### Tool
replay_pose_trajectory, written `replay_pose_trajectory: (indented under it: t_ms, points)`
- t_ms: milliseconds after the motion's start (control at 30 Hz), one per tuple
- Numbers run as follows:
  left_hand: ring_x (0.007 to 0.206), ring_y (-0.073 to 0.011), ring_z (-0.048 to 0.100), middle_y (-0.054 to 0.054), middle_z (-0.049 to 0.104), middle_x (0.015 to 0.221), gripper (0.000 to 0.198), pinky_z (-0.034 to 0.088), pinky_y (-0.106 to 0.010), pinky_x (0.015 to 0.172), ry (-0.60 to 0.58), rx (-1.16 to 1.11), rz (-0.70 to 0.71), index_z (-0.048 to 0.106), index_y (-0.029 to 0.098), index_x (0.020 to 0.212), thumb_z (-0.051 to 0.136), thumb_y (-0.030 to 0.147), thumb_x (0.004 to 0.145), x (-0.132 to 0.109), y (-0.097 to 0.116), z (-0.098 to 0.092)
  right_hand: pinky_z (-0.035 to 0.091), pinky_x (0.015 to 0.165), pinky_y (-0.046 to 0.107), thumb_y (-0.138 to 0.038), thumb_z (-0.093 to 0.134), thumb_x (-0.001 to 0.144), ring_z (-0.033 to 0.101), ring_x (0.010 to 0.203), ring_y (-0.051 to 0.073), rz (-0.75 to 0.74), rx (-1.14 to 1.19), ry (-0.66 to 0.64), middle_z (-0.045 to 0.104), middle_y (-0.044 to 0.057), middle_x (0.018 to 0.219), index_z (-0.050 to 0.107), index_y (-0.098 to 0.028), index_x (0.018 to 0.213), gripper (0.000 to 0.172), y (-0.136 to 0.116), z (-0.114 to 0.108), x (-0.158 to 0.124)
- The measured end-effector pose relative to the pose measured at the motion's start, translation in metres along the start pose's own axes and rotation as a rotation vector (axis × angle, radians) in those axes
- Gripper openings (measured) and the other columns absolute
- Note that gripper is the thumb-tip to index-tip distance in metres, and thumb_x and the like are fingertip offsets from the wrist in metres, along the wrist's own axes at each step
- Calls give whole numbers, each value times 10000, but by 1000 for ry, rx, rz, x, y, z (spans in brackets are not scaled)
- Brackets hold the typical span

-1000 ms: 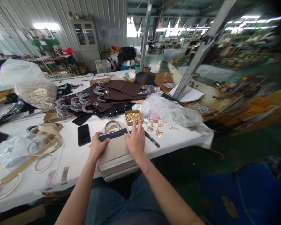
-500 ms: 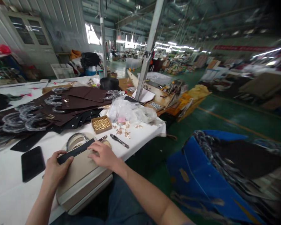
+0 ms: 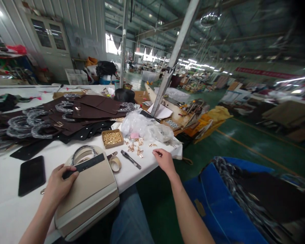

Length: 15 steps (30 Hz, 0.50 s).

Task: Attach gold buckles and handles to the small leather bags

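Note:
A beige handbag [image 3: 91, 179] lies at the table's front edge, with a dark strip [image 3: 90, 164] along its upper edge and a round handle [image 3: 84, 154] beyond it. My left hand [image 3: 61, 179] grips the bag and the strip at their left end, thumb on top. Off to the right, my right hand [image 3: 165, 161] hovers by the table edge, thumb and fingers pinched together; whatever they may hold is too small to make out. Near it lie loose gold metal fittings [image 3: 140, 152] and a black pen-like tool [image 3: 130, 159]. A tape roll [image 3: 115, 164] sits beside the bag.
A small box of gold studs [image 3: 112, 138] stands behind the bag. Dark brown bag pieces [image 3: 94, 108] with wrapped handles cover the left rear. A black phone [image 3: 32, 176] lies left. Clear plastic [image 3: 144, 127] sits behind the fittings; a blue bin [image 3: 213, 203] stands right.
My right hand has left the dark strip on the bag and moved right, beyond the pen-like tool. My left hand keeps its hold. The view has shifted slightly.

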<state>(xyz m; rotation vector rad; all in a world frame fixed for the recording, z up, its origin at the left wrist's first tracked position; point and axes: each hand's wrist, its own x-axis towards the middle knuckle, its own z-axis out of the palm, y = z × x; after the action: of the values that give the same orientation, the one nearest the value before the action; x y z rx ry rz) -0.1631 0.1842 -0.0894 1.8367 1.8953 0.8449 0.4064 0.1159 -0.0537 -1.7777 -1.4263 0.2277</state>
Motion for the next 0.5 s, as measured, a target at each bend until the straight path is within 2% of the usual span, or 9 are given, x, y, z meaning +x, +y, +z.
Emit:
replay_pose_trajectory:
  t_ms: [100,200,267,333,400,500]
  points:
    - [1605,-455,498,-209,640,1531,490,380,-621,1371,-20,-2,3,835,238,1059,685,639,820,4,-9,4,616,966,378,-387,655,1031,797,1017,288,55,-176,49,861,105,1162,871,-229,1124,283,20,-22,31]
    - [1600,-465,507,-210,599,1605,497,371,-627,1376,-43,-4,-10,838,238,1089,704,635,822,7,-19,8,574,1082,356,-304,580,1067,776,1168,302,106,-321,104,835,151,1293,855,-188,1252,351,33,-44,82]
    - [1605,-461,505,-220,570,1644,522,353,-620,1385,-62,-12,-26,838,229,1115,721,644,821,9,-24,9,531,1155,352,-221,546,1062,739,1281,308,120,-363,98,805,168,1380,840,-163,1318,395,41,-53,120]
    - [1616,-453,497,-233,557,1660,544,341,-612,1390,-67,-23,-44,838,222,1132,729,651,817,10,-28,10,522,1160,336,-132,582,1001,736,1290,300,127,-397,22,817,166,1356,858,-144,1279,392,49,-56,156]
    - [1610,-463,503,-243,555,1666,560,344,-620,1385,-74,-25,-69,841,215,1140,740,654,807,10,-29,10,550,1087,312,-62,669,888,772,1176,288,129,-423,-107,860,150,1201,892,-136,1133,339,58,-52,185]
    - [1580,-485,535,-229,552,1683,553,358,-640,1376,-73,-22,-96,845,220,1141,753,650,806,8,-26,9,572,960,288,-23,754,755,788,998,270,116,-454,-283,869,120,994,897,-152,935,263,69,-42,213]
